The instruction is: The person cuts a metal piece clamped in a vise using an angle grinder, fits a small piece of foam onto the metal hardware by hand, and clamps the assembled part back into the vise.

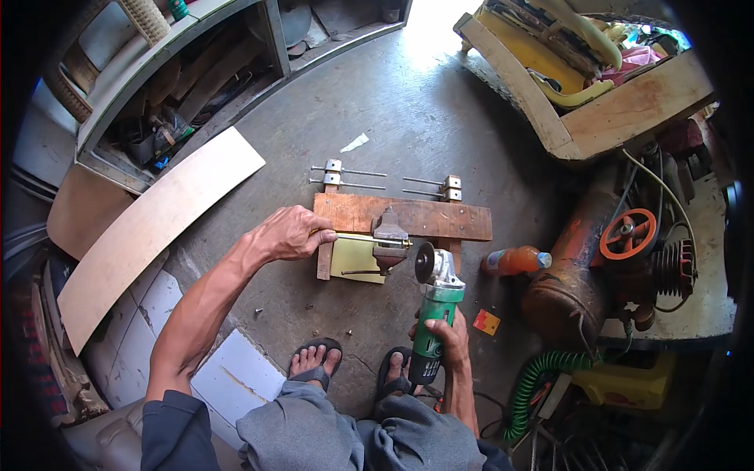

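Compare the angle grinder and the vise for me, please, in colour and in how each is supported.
The angle grinder has a largely green body, whereas the vise is dull grey. The angle grinder is gripped in the right hand, while the vise sits at the near edge of a wooden board. Both the angle grinder and the vise show grey metal.

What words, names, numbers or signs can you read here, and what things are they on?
None can be read clearly.
Green angle grinder in the right hand: any markings are too small to read.
Orange bottle: its label is too blurred to read.
Red-and-yellow packet on the floor: any print is too small to read.
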Demonstrator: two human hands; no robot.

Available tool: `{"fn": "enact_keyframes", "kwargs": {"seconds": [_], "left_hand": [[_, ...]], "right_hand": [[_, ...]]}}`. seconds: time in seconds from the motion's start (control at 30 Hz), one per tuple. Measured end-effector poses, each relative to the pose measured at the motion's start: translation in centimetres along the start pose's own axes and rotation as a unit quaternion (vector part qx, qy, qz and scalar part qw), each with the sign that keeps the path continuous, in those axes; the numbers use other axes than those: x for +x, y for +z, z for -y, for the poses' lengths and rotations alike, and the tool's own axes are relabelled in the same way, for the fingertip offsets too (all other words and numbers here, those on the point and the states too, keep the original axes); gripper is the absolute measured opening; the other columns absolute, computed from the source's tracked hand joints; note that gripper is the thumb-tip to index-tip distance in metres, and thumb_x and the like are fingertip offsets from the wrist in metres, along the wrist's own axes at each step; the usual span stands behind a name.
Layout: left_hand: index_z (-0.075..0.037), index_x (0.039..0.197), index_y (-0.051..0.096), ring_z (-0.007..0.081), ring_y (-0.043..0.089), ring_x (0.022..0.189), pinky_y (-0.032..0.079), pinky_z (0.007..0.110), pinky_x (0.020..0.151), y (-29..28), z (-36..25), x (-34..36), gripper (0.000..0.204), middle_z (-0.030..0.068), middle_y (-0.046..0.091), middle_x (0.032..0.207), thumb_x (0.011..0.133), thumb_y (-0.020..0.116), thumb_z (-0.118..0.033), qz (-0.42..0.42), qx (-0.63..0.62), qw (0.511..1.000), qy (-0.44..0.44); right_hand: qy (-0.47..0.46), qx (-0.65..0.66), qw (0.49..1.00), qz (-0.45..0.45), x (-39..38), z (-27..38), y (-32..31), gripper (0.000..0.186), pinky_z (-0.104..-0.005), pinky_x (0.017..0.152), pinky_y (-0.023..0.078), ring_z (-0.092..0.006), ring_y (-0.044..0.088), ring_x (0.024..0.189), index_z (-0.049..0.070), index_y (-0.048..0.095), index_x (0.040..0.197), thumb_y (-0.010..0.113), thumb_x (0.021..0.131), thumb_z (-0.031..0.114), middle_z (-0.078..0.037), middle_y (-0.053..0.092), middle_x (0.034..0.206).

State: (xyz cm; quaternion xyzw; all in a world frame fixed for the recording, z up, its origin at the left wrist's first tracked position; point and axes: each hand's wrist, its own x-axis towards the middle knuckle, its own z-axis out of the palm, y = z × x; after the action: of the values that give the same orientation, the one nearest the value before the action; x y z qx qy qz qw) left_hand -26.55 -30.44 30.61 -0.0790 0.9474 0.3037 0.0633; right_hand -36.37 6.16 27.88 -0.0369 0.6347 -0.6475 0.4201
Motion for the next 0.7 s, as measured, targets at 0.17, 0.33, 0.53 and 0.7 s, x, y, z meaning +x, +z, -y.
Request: {"fn": "enact_keyframes", "kwargs": {"seconds": [0.17,0.33,0.53,0.7], "left_hand": [[-0.007,0.095,0.076,0.0376,0.070,0.075,0.055,0.046,0.068,-0.1,0.1,0.0,0.030,0.0187,0.072,0.081,0.097,0.063,-0.035,-0.003,-0.008,1.000,0.006],[-0.002,0.085,0.068,0.0403,0.065,0.072,0.050,0.047,0.064,0.6,0.7,-0.1,0.029,0.0190,0.067,0.077,0.096,0.064,-0.028,-0.009,-0.037,0.999,0.019],[-0.002,0.085,0.069,0.0397,0.066,0.072,0.050,0.047,0.063,0.5,0.9,-0.2,0.028,0.0185,0.067,0.076,0.096,0.064,-0.028,-0.033,-0.026,0.999,0.029],[-0.003,0.083,0.068,0.0390,0.066,0.071,0.050,0.047,0.062,0.2,0.4,-0.2,0.029,0.0173,0.067,0.075,0.095,0.065,-0.030,-0.021,-0.026,0.999,0.014]], "right_hand": [[0.012,-0.022,1.000,0.011,0.4,-0.2,0.2,0.067,-0.0373,0.062,0.059,-0.0264,0.071,0.072,-0.004,0.051,0.122,0.074,0.071,0.033,-0.015,0.061,0.096],[0.014,-0.026,0.999,0.017,0.0,0.1,0.3,0.069,-0.0379,0.063,0.059,-0.0270,0.071,0.072,-0.004,0.050,0.124,0.074,0.071,0.033,-0.015,0.061,0.097],[0.016,-0.055,0.998,0.033,0.2,0.5,-0.1,0.067,-0.0384,0.066,0.059,-0.0274,0.071,0.074,-0.003,0.049,0.127,0.073,0.072,0.027,-0.015,0.063,0.097],[0.014,-0.065,0.997,0.033,0.3,0.7,-0.2,0.065,-0.0382,0.066,0.060,-0.0269,0.071,0.073,-0.002,0.049,0.127,0.073,0.073,0.025,-0.014,0.063,0.096]]}}
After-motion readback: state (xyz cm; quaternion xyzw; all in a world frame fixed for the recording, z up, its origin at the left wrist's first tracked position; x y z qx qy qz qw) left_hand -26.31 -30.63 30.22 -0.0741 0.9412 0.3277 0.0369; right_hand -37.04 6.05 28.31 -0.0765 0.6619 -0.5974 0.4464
